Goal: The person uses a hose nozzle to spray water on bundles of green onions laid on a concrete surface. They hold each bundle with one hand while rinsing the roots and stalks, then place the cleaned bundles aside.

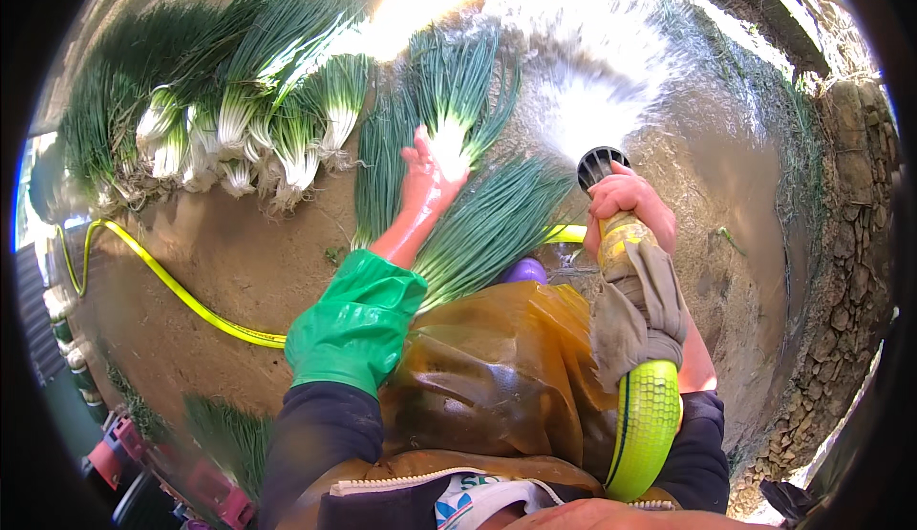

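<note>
My left hand (432,175), its forearm in a green waterproof sleeve (354,319), grips the white root end of a bunch of green onions (458,93), leaves pointing away from me. My right hand (630,204) is closed around a spray nozzle (603,165) on a yellow-green hose (647,415), with grey cloth (637,301) tied at the joint. Water fans out of the nozzle onto the ground beyond. More long green onions (494,222) lie beneath and beside my left forearm, close to my brown apron (501,365).
Several bunches of green onions (236,118) lie in a row at upper left. Yellow hose (172,290) snakes across the wet ground at left. A rough stone edge (845,279) runs down the right. Pink plastic items (218,490) and more green leaves (233,433) are at lower left.
</note>
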A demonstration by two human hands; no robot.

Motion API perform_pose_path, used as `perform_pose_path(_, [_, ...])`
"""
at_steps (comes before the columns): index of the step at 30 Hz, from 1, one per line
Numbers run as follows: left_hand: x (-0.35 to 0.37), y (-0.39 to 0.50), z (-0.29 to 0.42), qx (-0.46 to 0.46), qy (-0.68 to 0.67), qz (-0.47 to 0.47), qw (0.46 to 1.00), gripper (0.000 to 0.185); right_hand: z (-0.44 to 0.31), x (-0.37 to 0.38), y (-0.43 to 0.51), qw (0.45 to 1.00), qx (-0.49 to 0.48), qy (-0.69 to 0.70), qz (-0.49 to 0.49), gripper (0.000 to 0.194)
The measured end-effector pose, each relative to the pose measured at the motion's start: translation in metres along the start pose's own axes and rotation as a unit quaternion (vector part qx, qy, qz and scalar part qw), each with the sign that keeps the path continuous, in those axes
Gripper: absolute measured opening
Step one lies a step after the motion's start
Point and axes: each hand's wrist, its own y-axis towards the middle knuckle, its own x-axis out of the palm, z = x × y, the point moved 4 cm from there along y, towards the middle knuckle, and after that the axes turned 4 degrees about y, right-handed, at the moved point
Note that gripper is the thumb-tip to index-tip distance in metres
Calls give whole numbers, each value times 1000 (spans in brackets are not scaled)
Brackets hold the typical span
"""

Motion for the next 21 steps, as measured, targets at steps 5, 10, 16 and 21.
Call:
perform_pose_path(5, [-23, 72, -45, 328, 401, 12, 855, 47, -7, 16, -1, 999, 8, 35, -37, 17])
perform_pose_path(10, [-47, 122, -44, -188, -143, -26, 971, 26, -34, 48, 14, 993, -37, 97, -55, 15])
perform_pose_path(16, [74, -72, 6, -467, -721, -223, 461, 34, -54, 69, 0, 975, -14, 165, -148, 18])
perform_pose_path(21, [83, -82, 12, -355, -692, -382, 499, 31, -44, 52, -13, 977, 25, 148, -151, 16])
